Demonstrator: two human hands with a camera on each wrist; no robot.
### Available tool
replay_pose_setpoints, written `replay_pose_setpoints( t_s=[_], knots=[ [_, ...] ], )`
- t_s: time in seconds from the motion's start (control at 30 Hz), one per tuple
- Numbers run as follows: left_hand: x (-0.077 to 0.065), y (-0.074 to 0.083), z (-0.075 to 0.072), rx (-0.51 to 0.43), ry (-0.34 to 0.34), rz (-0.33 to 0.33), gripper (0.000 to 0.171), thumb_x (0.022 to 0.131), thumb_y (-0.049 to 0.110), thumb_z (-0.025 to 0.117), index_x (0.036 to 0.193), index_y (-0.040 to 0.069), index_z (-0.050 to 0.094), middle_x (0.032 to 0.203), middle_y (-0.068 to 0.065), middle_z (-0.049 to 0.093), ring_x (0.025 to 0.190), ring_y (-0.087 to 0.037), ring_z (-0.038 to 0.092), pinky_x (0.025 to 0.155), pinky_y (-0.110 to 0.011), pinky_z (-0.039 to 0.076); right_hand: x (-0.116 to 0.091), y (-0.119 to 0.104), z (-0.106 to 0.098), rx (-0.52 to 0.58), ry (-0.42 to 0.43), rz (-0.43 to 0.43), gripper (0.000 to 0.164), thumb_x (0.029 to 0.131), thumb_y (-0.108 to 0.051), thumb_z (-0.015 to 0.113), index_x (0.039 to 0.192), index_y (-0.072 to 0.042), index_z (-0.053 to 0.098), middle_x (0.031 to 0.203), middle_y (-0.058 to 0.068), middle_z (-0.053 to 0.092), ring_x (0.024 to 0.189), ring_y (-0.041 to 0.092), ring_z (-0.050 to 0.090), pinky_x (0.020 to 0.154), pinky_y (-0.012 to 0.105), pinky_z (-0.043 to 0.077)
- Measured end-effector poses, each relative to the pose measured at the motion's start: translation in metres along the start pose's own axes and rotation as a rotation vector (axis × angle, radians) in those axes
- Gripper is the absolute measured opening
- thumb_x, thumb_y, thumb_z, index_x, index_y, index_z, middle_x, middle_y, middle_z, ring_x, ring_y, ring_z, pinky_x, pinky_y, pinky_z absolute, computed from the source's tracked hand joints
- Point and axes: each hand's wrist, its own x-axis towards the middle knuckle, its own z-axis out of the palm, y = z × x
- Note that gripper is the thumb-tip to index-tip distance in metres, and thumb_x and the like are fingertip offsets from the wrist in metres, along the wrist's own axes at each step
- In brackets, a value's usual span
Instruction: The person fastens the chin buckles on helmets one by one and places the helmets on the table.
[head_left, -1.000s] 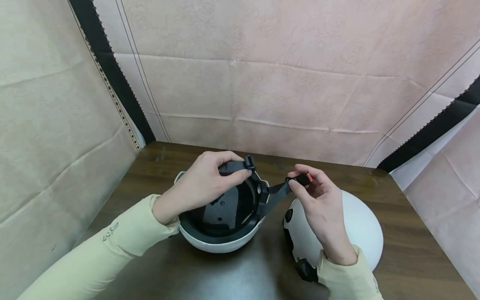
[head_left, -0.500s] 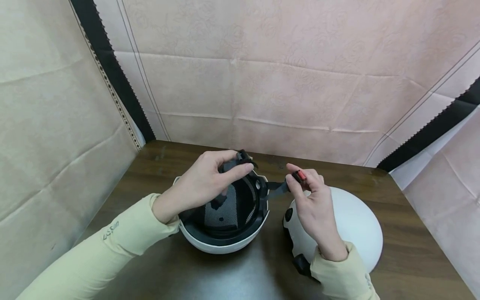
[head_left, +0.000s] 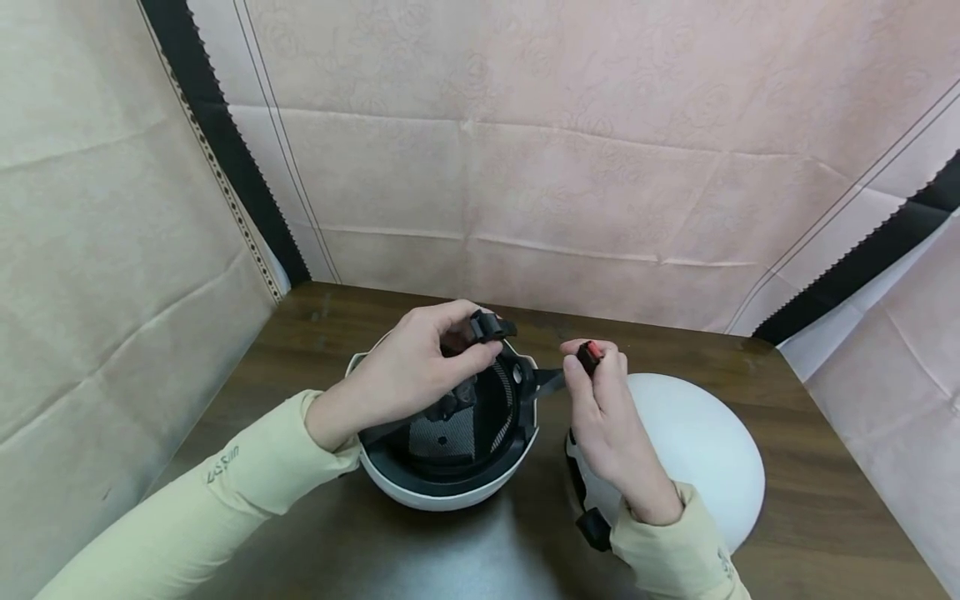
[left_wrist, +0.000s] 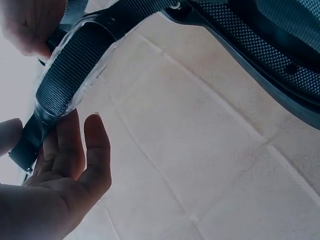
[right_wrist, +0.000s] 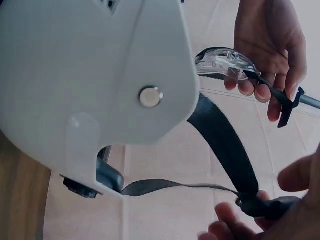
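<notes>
An upturned white helmet with black lining lies on the table, open side up. Over its far rim my left hand holds a chin strap with a black buckle piece between thumb and fingers. A clear plastic chin cup sits on that strap in the right wrist view. To the right of the helmet, my right hand pinches a black buckle end with a red button. From it a dark strap runs back to the helmet's right side. The two buckle pieces are apart.
A second white helmet rests dome up at the right, partly behind my right forearm. The brown wooden table ends at a light patterned cloth at the back, with more cloth on both sides.
My right hand has moved left, bringing the red-button buckle nearer the other piece. My left hand has stayed in place while the buckle piece in its fingers has turned.
</notes>
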Motion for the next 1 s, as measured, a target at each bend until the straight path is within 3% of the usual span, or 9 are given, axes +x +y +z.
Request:
replay_pose_setpoints(
  t_s=[0.13, 0.23, 0.4, 0.53, 0.73, 0.9, 1.0],
  knots=[
    [0.000, 0.000, 0.000, -0.049, -0.027, 0.002, 0.020, 0.093, 0.013, 0.065, 0.113, 0.010, 0.061, 0.088, 0.000, 0.069, 0.080, -0.015, 0.065, 0.073, -0.038, 0.052, -0.001, 0.000, 0.001, -0.009, -0.042, -0.068, 0.031, 0.106, -0.020, 0.038, 0.131, -0.003, 0.042, 0.128, 0.010, 0.049, 0.114, 0.021, 0.049, 0.093, 0.040, 0.039],
    [-0.001, 0.000, 0.001, -0.053, -0.040, -0.014, 0.023, 0.093, 0.011, 0.064, 0.115, 0.009, 0.058, 0.088, -0.001, 0.070, 0.081, -0.015, 0.066, 0.072, -0.038, 0.051, 0.000, 0.000, 0.003, -0.047, -0.016, -0.127, 0.033, 0.103, -0.013, 0.047, 0.136, -0.007, 0.049, 0.122, 0.006, 0.059, 0.112, 0.016, 0.053, 0.091, 0.037, 0.046],
    [-0.002, 0.000, 0.002, -0.028, -0.067, -0.049, 0.025, 0.093, 0.011, 0.063, 0.117, 0.010, 0.057, 0.089, 0.000, 0.070, 0.083, -0.016, 0.066, 0.073, -0.038, 0.050, 0.000, -0.001, 0.004, -0.091, 0.037, -0.175, 0.043, 0.097, -0.013, 0.061, 0.140, -0.013, 0.053, 0.126, -0.002, 0.061, 0.110, 0.010, 0.049, 0.088, 0.037, 0.048],
    [-0.002, 0.000, 0.004, 0.016, -0.095, -0.050, 0.026, 0.092, 0.013, 0.063, 0.118, 0.012, 0.059, 0.098, 0.001, 0.068, 0.085, -0.014, 0.065, 0.075, -0.037, 0.050, 0.000, -0.001, 0.006, -0.097, 0.067, -0.196, 0.042, 0.090, -0.019, 0.071, 0.131, -0.016, 0.063, 0.121, -0.008, 0.064, 0.110, 0.009, 0.051, 0.089, 0.041, 0.047],
    [-0.002, -0.001, 0.006, 0.065, -0.131, -0.032, 0.027, 0.092, 0.013, 0.062, 0.119, 0.015, 0.062, 0.101, 0.001, 0.066, 0.081, -0.013, 0.063, 0.070, -0.035, 0.050, 0.001, -0.002, 0.010, -0.058, 0.101, -0.202, 0.036, 0.076, -0.017, 0.083, 0.110, -0.019, 0.072, 0.109, -0.011, 0.067, 0.101, 0.009, 0.053, 0.087, 0.036, 0.044],
    [-0.001, -0.002, 0.008, 0.081, -0.144, -0.011, 0.028, 0.091, 0.011, 0.062, 0.118, 0.018, 0.064, 0.100, 0.002, 0.066, 0.080, -0.012, 0.062, 0.071, -0.034, 0.050, 0.001, -0.002, 0.012, -0.017, 0.127, -0.194, 0.038, 0.073, -0.017, 0.086, 0.107, -0.022, 0.071, 0.110, -0.011, 0.068, 0.103, 0.006, 0.054, 0.087, 0.038, 0.041],
    [-0.001, -0.002, 0.008, 0.107, -0.141, -0.002, 0.029, 0.090, 0.010, 0.062, 0.117, 0.020, 0.065, 0.098, 0.005, 0.066, 0.081, -0.012, 0.060, 0.073, -0.034, 0.049, 0.001, -0.002, 0.012, -0.026, 0.129, -0.203, 0.039, 0.072, -0.016, 0.087, 0.107, -0.025, 0.072, 0.101, -0.014, 0.068, 0.096, 0.007, 0.056, 0.086, 0.036, 0.042]
  ],
)
